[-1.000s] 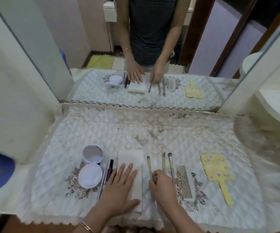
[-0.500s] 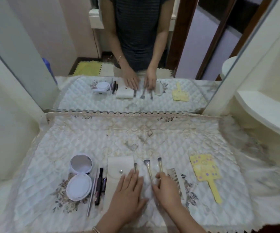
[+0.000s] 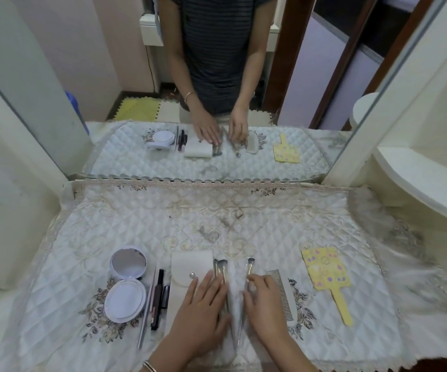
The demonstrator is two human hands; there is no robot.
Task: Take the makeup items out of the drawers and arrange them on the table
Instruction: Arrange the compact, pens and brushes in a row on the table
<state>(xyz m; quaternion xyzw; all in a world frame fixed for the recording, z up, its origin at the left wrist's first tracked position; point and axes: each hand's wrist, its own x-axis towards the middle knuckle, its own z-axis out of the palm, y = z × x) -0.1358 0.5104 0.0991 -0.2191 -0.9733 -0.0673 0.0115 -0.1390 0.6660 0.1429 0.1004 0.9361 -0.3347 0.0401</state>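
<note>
On the quilted table cover (image 3: 244, 226), my left hand (image 3: 203, 315) lies flat with straight fingers across a cream snap pouch (image 3: 190, 267) and two makeup brushes (image 3: 221, 267) bunched beside it. My right hand (image 3: 265, 304) has bent fingers and pinches the handle of a third makeup brush (image 3: 249, 264), which lies slightly apart to the right. An open white compact (image 3: 125, 300) with a mirror lid lies at the left. A few slim pencils and a black mascara (image 3: 158, 299) lie between the compact and the pouch. Right of my right hand lie a cream comb (image 3: 281, 294) and a yellow paddle mirror (image 3: 325, 272).
A large wall mirror (image 3: 217, 103) stands at the back of the table and reflects the person and the items. A white side panel (image 3: 15, 210) rises at the left and a curved white shelf (image 3: 418, 183) at the right. The cover's lace edge (image 3: 378, 365) hangs at the front.
Two brushes have been drawn together next to the pouch under my left fingers. The third brush has shifted under my right hand. The view has tilted slightly.
</note>
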